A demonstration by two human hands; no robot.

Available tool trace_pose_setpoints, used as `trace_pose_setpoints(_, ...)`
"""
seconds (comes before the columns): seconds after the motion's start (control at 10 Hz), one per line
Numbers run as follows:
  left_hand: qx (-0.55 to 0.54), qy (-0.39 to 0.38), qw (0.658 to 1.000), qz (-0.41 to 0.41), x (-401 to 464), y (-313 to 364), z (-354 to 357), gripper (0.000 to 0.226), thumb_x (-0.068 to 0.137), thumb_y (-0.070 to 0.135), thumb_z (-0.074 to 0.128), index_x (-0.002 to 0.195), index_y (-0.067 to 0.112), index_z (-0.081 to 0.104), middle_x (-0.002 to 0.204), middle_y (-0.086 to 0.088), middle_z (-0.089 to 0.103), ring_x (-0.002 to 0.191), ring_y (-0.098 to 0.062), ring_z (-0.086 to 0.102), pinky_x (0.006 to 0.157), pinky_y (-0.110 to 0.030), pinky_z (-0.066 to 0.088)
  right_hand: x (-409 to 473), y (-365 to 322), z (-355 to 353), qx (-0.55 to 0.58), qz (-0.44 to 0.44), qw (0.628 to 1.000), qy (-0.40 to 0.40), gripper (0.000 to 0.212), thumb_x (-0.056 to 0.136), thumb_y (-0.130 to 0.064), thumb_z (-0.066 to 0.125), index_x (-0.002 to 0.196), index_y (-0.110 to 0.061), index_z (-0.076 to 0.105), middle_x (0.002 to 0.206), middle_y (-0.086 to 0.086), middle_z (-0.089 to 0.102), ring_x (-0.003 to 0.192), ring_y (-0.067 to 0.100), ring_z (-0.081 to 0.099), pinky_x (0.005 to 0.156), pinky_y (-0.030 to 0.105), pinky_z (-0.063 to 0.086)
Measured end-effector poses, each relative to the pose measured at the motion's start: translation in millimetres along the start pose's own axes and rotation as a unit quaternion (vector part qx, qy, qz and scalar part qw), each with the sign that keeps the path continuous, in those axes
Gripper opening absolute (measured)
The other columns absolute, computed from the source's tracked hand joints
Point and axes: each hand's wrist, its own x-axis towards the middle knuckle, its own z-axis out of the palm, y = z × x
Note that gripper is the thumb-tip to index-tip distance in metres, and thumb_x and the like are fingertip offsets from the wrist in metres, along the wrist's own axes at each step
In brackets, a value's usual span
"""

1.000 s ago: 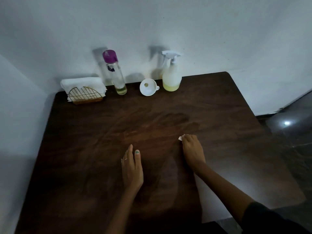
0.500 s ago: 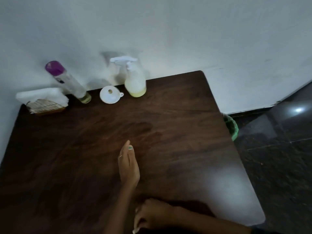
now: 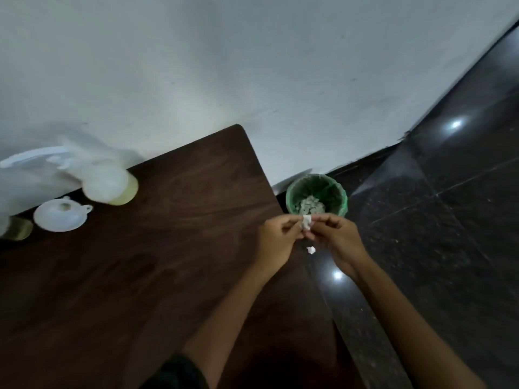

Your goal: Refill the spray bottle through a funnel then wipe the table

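My left hand (image 3: 276, 241) and my right hand (image 3: 334, 238) meet past the table's right edge, both pinching a small crumpled white tissue (image 3: 307, 222). A tiny white scrap (image 3: 311, 250) shows just below the hands. A green-lined bin (image 3: 316, 195) holding several crumpled tissues stands on the floor just beyond the hands. On the dark wooden table (image 3: 168, 262), at the far left by the wall, stand the blurred white spray bottle (image 3: 106, 183) with yellowish liquid and the white funnel (image 3: 61, 214).
The base of a clear refill bottle (image 3: 16, 228) shows at the left edge of the view. A white wall runs behind the table. Dark glossy floor tiles (image 3: 435, 234) lie to the right.
The view swung right toward the bin. My left hand left the tabletop and my right hand came up from the near edge; both now hold the tissue together beside the table.
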Motion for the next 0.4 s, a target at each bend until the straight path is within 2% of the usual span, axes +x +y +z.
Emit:
trace_pose_setpoints(0.1, 0.039, -0.039, 0.998, -0.018, 48.3, 6.5, 29.9, 0.023, 0.085, 0.008, 0.063, 0.107, 0.004, 0.070, 0.100, -0.017, 0.072, 0.091, -0.028, 0.070, 0.086, -0.047, 0.055, 39.7, -11.3, -22.5, 0.041, -0.005, 0.997, 0.060, 0.012, 0.083, 0.014, 0.056, 0.085, 0.005, 0.064, 0.071, 0.012, 0.069, 0.061, 0.017, 0.066, 0.059, 0.020, 0.056)
trace_pose_setpoints(0.2, 0.076, -0.067, 0.993, -0.061, 97.6, 11.9, 56.2, 0.027, 0.090, 0.003, 0.056, 0.116, 0.004, 0.065, 0.116, -0.014, 0.067, 0.105, -0.029, 0.064, 0.089, -0.036, 0.051, 97.1, -9.5, -43.8, 0.003, -0.013, 0.989, 0.144, 0.013, 0.083, 0.013, 0.057, 0.088, 0.004, 0.065, 0.081, 0.015, 0.066, 0.069, 0.020, 0.064, 0.065, 0.024, 0.058)
trace_pose_setpoints(0.3, 0.115, -0.094, 0.985, -0.087, 140.8, 3.4, 68.9, 0.033, 0.093, 0.002, 0.049, 0.125, 0.005, 0.058, 0.129, -0.012, 0.059, 0.113, -0.024, 0.058, 0.090, -0.028, 0.050, 157.7, 0.2, -58.4, -0.080, -0.003, 0.978, 0.192, 0.023, 0.082, 0.013, 0.056, 0.099, 0.002, 0.067, 0.090, 0.016, 0.066, 0.075, 0.022, 0.064, 0.078, 0.035, 0.057)
trace_pose_setpoints(0.4, 0.168, -0.113, 0.973, -0.110, 171.0, -12.3, 73.6, 0.037, 0.095, 0.005, 0.046, 0.132, 0.008, 0.053, 0.132, -0.008, 0.055, 0.116, -0.023, 0.055, 0.092, -0.032, 0.051, 200.5, 12.1, -71.7, -0.170, 0.014, 0.970, 0.175, 0.035, 0.082, 0.015, 0.053, 0.112, 0.000, 0.064, 0.106, 0.014, 0.066, 0.081, 0.024, 0.063, 0.079, 0.039, 0.056)
